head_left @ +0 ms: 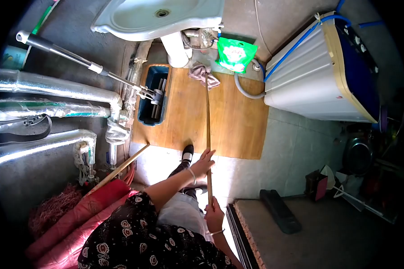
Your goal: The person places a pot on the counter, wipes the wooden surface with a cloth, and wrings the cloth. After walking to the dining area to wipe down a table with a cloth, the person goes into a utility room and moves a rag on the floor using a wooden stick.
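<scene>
A long wooden stick runs from my hands up to a crumpled pinkish cloth lying on the wood-patterned floor board. My left hand is on the stick's middle part, its fingers round the shaft with some of them stretched. Lower down, near the stick's bottom end, my right hand is closed round it. The cloth touches the stick's far end, below the white sink pedestal.
A blue tub with a mop stands left of the cloth. Above is a white sink; a green bag and a washing machine stand right. Wrapped pipes line the left wall.
</scene>
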`<state>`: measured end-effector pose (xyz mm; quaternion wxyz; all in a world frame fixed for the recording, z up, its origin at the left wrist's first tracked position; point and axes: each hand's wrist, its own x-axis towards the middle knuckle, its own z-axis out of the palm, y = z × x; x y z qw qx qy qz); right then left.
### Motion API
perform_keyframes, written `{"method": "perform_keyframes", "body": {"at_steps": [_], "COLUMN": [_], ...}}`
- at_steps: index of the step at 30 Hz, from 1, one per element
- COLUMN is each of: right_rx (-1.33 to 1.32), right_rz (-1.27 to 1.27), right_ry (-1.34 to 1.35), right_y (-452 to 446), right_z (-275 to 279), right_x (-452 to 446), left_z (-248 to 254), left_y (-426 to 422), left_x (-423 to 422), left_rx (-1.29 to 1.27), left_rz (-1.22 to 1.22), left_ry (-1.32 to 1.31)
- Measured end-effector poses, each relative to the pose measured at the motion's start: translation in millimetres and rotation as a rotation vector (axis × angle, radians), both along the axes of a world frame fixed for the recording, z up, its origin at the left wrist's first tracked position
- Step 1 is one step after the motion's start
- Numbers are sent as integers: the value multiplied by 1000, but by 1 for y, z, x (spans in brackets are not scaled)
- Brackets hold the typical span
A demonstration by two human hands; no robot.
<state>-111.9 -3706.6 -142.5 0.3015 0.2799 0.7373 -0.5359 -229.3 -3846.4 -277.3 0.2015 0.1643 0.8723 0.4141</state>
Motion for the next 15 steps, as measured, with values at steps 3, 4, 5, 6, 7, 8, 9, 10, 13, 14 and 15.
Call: {"method": "perform_keyframes", "body": {"at_steps": [3, 4, 5, 6, 7, 8, 9, 10, 13, 14, 15], "right_rx": [-180, -171, -208, -253, -286, -304, -316, -354, -326, -298, -278], "right_rz": [-249, -267, -317, -346, -382, -414, -409, -400, -279, -219, -191], "right_ry": [-68, -41, -42, -14, -4, 2, -16, -22, -40, -21, 9], "right_y": [-21, -31, -40, -49, -57, -66, -74, -79, -76, -73, -66], "right_z": [-23, -32, -40, -44, -50, -54, -50, -40, -41, -47, -47], "right_x": [-53, -72, -94, -115, -134, -154, -175, -189, -180, -178, -161], "left_z": [-44, -84, -93, -87, -80, -71, -66, -60, -48, -67, -64], "left_y": [-10, -14, -20, -27, -36, -45, -54, -60, -64, -58, -55], "left_x": [-57, -83, -105, -130, -151, -172, -191, -202, -202, -191, -170], "left_rx": [-98, -134, -169, -204, -241, -243, -245, -247, -218, -357, -277], "left_rz": [-63, -119, -139, -160, -144, -130, -117, -104, -82, -150, -63], "left_ry": [71, 143, 159, 175, 144, 153, 161, 166, 138, 108, 126]}}
